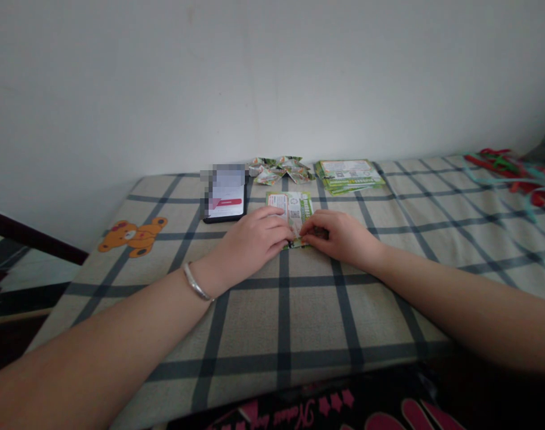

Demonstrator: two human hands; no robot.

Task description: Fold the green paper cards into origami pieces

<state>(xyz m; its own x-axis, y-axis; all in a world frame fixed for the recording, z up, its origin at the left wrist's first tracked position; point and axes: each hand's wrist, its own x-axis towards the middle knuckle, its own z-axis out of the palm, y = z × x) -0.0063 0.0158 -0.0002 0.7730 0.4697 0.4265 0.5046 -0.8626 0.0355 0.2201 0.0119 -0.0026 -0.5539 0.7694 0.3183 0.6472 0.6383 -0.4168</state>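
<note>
So the thing we're working on is a small printed sheet (pixel 294 208), mostly green and white, with a whitish panel of fine print, a bit of orange-red toward its left side, a QR-looking square around the middle and a bolder green strip with pale lettering to the right. The text's too small for us to read, and our fingers cover a chunk of the near part. Our left hand (pixel 261 235) comes in palm down from the left, silver bangle (pixel 196 282) on the wrist, fingers fairly straight, close together and laid over the left and near part of the sheet, so it's pressing on it more than gripping. Our right hand (pixel 344 236) comes in from the other side, turned on its edge, with thumb and fingers curled round to a narrow gap and the tips down on the sheet's near right area; we can't tell if any paper is actually nipped between them. The sheet lies on the checked tablecloth (pixel 245 334), right between our two hands, under the fingertips of both and poking out a little beyond them. Past our hands there's a cluster of crumpled-looking folded pieces (pixel 270 175) in similar colours, a phone (pixel 227 197) beyond our left hand, and a stack of similar sheets (pixel 349 173) beyond our right.
</note>
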